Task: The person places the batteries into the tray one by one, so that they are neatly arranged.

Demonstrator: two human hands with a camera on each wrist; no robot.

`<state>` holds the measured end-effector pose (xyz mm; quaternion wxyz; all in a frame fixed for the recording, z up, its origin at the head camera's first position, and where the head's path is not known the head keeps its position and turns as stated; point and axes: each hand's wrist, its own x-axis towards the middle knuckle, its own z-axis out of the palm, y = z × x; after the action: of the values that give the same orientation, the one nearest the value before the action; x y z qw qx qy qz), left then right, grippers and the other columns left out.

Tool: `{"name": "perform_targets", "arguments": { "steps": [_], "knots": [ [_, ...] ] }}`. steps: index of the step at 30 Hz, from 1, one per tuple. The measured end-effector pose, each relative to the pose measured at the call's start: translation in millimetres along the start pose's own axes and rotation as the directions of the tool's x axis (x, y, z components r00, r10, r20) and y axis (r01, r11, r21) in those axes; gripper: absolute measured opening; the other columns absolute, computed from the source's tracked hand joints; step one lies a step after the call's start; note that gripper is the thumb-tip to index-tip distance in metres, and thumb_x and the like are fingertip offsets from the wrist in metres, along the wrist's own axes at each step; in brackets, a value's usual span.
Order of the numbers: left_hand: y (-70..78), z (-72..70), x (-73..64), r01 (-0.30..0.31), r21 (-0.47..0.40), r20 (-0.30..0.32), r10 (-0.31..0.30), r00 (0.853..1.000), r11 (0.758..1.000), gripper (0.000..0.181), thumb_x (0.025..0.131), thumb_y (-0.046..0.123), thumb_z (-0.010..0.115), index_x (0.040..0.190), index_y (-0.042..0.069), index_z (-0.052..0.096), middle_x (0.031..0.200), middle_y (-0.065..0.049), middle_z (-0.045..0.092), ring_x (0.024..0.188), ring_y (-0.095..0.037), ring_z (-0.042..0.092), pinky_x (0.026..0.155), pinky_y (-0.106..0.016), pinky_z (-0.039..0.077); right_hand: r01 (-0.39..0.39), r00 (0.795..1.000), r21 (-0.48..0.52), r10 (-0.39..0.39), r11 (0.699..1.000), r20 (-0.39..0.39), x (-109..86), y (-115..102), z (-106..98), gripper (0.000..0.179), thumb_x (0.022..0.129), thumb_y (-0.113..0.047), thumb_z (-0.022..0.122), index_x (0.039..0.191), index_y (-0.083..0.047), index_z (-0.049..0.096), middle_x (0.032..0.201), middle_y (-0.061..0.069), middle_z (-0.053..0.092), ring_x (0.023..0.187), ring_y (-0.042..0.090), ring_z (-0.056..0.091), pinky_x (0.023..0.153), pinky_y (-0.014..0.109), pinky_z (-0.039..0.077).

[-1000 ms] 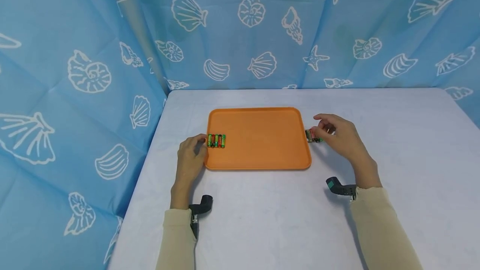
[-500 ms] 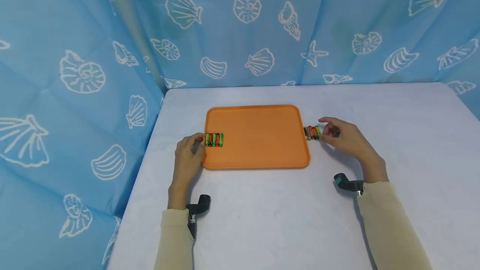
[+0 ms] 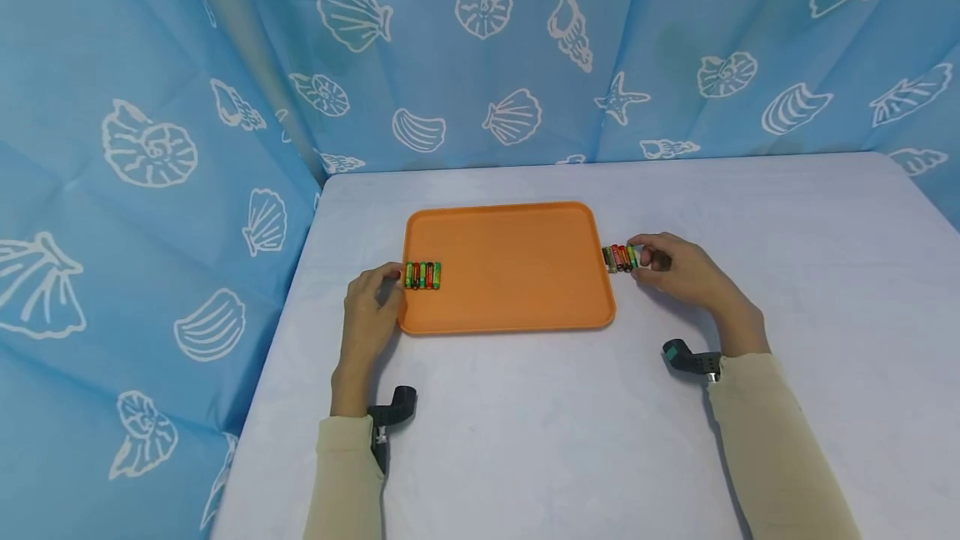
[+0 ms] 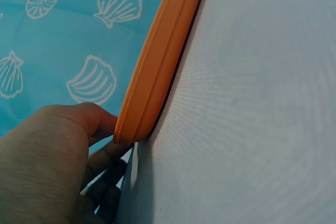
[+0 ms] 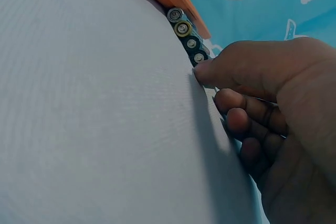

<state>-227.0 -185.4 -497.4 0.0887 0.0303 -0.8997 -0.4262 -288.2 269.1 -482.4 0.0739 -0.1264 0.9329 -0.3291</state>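
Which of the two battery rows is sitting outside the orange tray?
The row at the right hand: this outer row lies on the white tabletop beside the tray, whereas the inner row lies inside it, near the left hand.

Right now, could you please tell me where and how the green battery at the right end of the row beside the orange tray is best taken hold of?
Probably by its two ends, coming from above on the right: the green battery lies flat, with a red battery close on its left, while its ends face outward.
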Motion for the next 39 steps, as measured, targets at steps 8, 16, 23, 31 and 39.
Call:
{"name": "perform_targets", "arguments": {
  "steps": [8, 16, 23, 31, 39],
  "knots": [
    [0.0, 0.3, 3.5, -0.007, -0.015, -0.014, 0.007, 1.0, 1.0, 0.032, 0.101, 0.017, 0.055, 0.132, 0.012, 0.062, 0.126, -0.007, 0.06, 0.138, -0.027, 0.037, 0.116, -0.049, 0.027, -0.021, 0.999, -0.015, 0.021, 1.0, -0.047, -0.3, 0, -4, 0.041, 0.091, -0.017, 0.072, 0.127, -0.002, 0.059, 0.098, 0.01, 0.056, 0.09, 0.025, 0.047, 0.077, 0.039, 0.041],
    [1.1, -0.3, 4.6, -0.005, -0.025, -0.009, 0.005, 1.0, 1.0, 0.032, 0.101, 0.016, 0.055, 0.133, 0.012, 0.061, 0.127, -0.007, 0.06, 0.138, -0.027, 0.036, 0.115, -0.05, 0.027, -0.012, 0.996, -0.016, 0.011, 1.0, -0.086, -3.1, 1, -5, 0.041, 0.09, -0.02, 0.073, 0.125, -0.001, 0.061, 0.096, 0.009, 0.058, 0.088, 0.025, 0.049, 0.076, 0.038, 0.042],
    [1.1, 0.8, 5.0, -0.015, -0.019, -0.004, 0.015, 1.0, 1.0, 0.033, 0.101, 0.017, 0.055, 0.133, 0.01, 0.061, 0.128, -0.008, 0.059, 0.138, -0.029, 0.037, 0.115, -0.052, 0.026, -0.015, 0.993, -0.008, 0.014, 1.0, -0.114, -9.2, 4, -7, 0.043, 0.092, -0.021, 0.072, 0.128, -0.001, 0.06, 0.096, 0.009, 0.06, 0.088, 0.025, 0.052, 0.078, 0.038, 0.044],
    [0.6, 0.6, 0.7, -0.001, -0.015, 0.015, 0.001, 1.0, 1.0, 0.033, 0.102, 0.018, 0.055, 0.133, 0.009, 0.061, 0.128, -0.009, 0.059, 0.138, -0.029, 0.036, 0.116, -0.051, 0.025, 0.005, 0.989, 0.0, -0.005, 1.0, -0.145, -12.2, 1, -2, 0.042, 0.09, -0.018, 0.073, 0.128, -0.001, 0.061, 0.094, 0.008, 0.061, 0.087, 0.024, 0.056, 0.074, 0.033, 0.046],
    [-1.8, 0.3, -1.5, 0.01, -0.013, 0.007, -0.01, 1.0, 1.0, 0.033, 0.101, 0.018, 0.055, 0.134, 0.011, 0.061, 0.129, -0.008, 0.058, 0.138, -0.029, 0.036, 0.115, -0.051, 0.027, 0.018, 0.987, -0.003, -0.019, 1.0, -0.157, -11.5, -8, 2, 0.043, 0.091, -0.02, 0.073, 0.127, -0.001, 0.061, 0.093, 0.007, 0.061, 0.086, 0.023, 0.055, 0.074, 0.035, 0.047]
  ]
}}
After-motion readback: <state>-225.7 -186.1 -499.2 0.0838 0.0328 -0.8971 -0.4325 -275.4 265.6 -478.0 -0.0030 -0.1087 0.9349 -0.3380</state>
